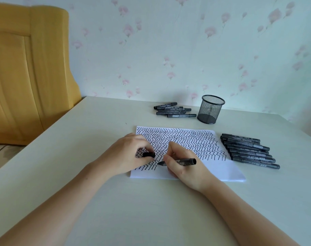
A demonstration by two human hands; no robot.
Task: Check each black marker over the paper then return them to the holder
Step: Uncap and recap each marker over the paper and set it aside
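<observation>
A white paper point(213, 167) covered in black zigzag lines lies in the middle of the table. My right hand point(183, 164) grips an uncapped black marker point(186, 161), its tip at the paper near the last zigzag row. My left hand point(130, 155) rests on the paper's left part and pinches the marker's black cap point(149, 155). A black mesh holder point(211, 109) stands upright behind the paper. Several capped markers point(174, 110) lie to the holder's left. Another row of several capped markers point(249, 150) lies right of the paper.
The pale table point(98, 201) meets a floral-papered wall point(169, 50) at the back. A yellow wooden door or cabinet point(27, 77) stands beyond the table's left edge.
</observation>
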